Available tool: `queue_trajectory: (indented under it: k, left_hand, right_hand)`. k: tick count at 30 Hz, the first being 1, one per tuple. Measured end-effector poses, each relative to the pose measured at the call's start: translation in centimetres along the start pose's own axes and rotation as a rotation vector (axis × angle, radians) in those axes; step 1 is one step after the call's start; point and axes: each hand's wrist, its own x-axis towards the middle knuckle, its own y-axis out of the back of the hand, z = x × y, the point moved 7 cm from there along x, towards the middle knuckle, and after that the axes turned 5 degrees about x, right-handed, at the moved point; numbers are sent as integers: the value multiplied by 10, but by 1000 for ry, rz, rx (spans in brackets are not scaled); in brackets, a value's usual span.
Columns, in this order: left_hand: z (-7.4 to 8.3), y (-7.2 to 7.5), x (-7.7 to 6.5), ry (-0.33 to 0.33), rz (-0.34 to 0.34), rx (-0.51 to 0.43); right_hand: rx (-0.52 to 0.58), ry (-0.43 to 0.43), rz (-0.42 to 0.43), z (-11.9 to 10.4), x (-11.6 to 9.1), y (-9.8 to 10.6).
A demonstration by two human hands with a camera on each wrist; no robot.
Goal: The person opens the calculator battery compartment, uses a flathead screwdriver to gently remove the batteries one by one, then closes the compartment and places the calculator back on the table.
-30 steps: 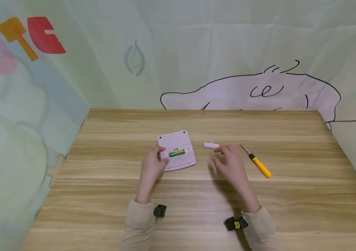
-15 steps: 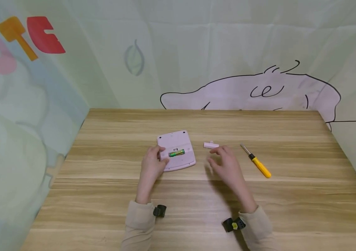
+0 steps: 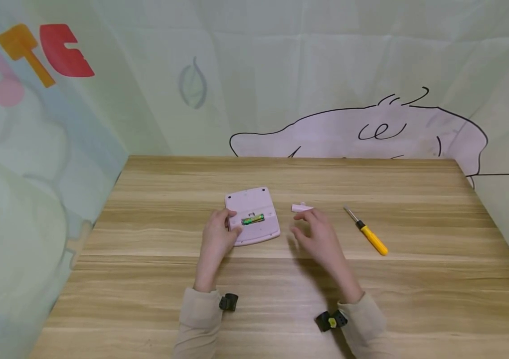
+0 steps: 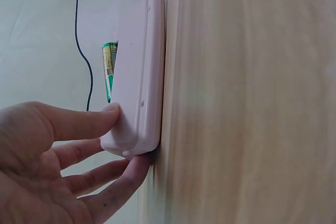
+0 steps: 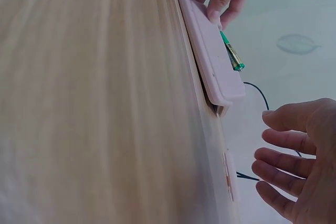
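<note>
1. Device (image 3: 250, 200): pale pink, rounded corners, lying underside up just below the frame's centre, left edge gripped by the left hand (image 3: 219, 234)
2. Battery (image 3: 253, 219): green and gold, exposed in the device
3. Cover (image 3: 299, 208): small, pink, tabbed, right of centre, near the right hand (image 3: 320, 239)

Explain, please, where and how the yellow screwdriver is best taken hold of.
The screwdriver lies flat, so probably by its yellow handle, from above on the near side: this is the thickest part and nearest end; the thin shaft points away.
</note>
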Motion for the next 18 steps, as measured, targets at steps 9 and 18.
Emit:
queue_trajectory:
  k: [9,18]
  left_hand:
    - [0,0,0,-3,1,6]
    - [1,0,0,-11,4,7]
  right_hand:
    - [-6,37,-28,-7,3,-6]
    - [-27,67,-61,-14,6,-14]
